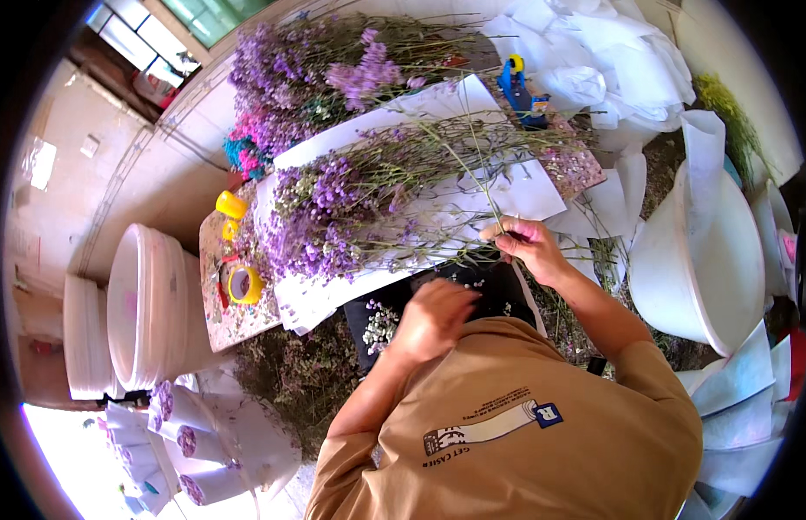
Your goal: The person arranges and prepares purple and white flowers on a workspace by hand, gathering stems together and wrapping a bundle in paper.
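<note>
My right hand [526, 247] pinches a long green flower stem [475, 184] at the table's near edge. The stem slants up and left towards a blurred purple flower head [364, 75]. My left hand [438, 318] is blurred over my lap, fingers bent; whether it holds anything cannot be made out. Beside its wrist lies a small white flower sprig [380, 328]. Ahead of both hands, purple flowers [331, 188] with long stems lie on white paper sheets [533, 195], blossoms left and stems right. A larger pile of purple flowers [279, 84] rests behind them.
Yellow tape rolls [245, 285] and red-handled scissors [222, 289] lie on the table's left end. A blue tape dispenser [521, 94] stands back right. White tubs [702, 260] flank the table. Paper-wrapped bundles [201, 445] stand lower left; plant scraps [299, 377] litter the floor.
</note>
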### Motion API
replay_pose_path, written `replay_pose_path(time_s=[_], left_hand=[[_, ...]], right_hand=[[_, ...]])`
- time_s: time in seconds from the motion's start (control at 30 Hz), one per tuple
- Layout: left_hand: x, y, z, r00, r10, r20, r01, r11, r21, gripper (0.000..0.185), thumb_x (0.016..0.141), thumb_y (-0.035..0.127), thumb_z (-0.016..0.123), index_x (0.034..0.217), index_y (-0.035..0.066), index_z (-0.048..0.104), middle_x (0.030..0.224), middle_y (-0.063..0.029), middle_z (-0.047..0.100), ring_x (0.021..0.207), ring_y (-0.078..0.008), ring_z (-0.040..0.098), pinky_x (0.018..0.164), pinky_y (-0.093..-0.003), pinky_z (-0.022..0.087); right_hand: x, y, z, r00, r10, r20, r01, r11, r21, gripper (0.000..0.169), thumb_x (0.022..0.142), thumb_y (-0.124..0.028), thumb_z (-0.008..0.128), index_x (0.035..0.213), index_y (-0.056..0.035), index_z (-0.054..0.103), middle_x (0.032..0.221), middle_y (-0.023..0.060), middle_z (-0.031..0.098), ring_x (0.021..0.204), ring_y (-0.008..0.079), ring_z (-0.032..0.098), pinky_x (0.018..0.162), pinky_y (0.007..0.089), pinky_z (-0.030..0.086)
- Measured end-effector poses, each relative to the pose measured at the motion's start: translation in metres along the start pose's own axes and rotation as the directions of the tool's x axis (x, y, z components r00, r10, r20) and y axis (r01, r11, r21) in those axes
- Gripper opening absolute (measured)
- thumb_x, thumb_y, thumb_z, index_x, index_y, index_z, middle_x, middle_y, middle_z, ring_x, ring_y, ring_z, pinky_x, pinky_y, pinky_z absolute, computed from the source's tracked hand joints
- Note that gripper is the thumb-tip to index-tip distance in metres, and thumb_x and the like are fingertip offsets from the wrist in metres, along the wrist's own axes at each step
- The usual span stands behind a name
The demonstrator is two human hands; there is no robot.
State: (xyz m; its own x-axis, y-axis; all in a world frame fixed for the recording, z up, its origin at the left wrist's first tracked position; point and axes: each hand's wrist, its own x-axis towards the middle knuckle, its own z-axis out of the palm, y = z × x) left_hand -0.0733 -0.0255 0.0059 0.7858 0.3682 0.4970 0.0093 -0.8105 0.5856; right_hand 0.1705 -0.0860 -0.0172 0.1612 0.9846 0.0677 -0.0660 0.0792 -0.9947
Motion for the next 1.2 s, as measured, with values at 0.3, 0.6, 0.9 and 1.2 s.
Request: replay_pose_path(time_s=[0.3,0.6,0.9,1.2], left_hand=[[0.048,-0.021,0.042,0.982,0.116,0.149,-0.17,0.889,0.424,0.01,0.078,0.015,0.066,0.079,0.007,0.06,0.081,-0.0066,0.057,0.081,-0.0253,0.06,0.07,-0.039,0.05],[0.05,-0.038,0.043,0.909,0.377,0.179,-0.417,0.847,0.331,0.011,0.074,0.016,0.065,0.074,0.008,0.057,0.074,-0.0057,0.055,0.07,-0.022,0.059,0.056,-0.0366,0.05],[0.03,0.009,0.004,0.993,-0.004,0.116,-0.043,0.916,0.399,0.011,0.081,0.011,0.062,0.075,0.009,0.053,0.071,-0.0075,0.056,0.065,-0.0247,0.062,0.054,-0.0383,0.05],[-0.094,0.016,-0.128,0.715,-0.697,-0.047,0.577,0.55,0.604,0.011,0.09,0.018,0.064,0.094,0.008,0.062,0.078,-0.0123,0.066,0.07,-0.0361,0.066,0.059,-0.0483,0.051]], right_hand=[[0.003,0.012,0.02,0.986,0.158,-0.05,-0.138,0.949,0.285,0.032,0.1,-0.016,0.06,0.128,-0.001,0.064,0.093,-0.0028,0.061,0.084,0.0062,0.054,0.076,0.0209,0.044],[0.021,0.013,0.025,0.991,0.108,-0.08,-0.074,0.934,0.349,0.029,0.101,-0.016,0.057,0.123,0.0001,0.065,0.078,-0.0027,0.057,0.07,0.0056,0.049,0.065,0.0213,0.039],[0.033,-0.02,0.014,0.983,-0.078,-0.164,0.103,0.983,0.15,0.025,0.104,-0.014,0.049,0.122,-0.0021,0.063,0.062,-0.0049,0.043,0.046,0.0042,0.032,0.043,0.0206,0.026],[0.028,-0.151,-0.069,0.88,-0.442,-0.172,0.291,0.79,-0.54,0.029,0.103,-0.013,0.055,0.129,-0.0065,0.063,0.07,-0.0108,0.041,0.06,0.0007,0.033,0.051,0.0181,0.025]])
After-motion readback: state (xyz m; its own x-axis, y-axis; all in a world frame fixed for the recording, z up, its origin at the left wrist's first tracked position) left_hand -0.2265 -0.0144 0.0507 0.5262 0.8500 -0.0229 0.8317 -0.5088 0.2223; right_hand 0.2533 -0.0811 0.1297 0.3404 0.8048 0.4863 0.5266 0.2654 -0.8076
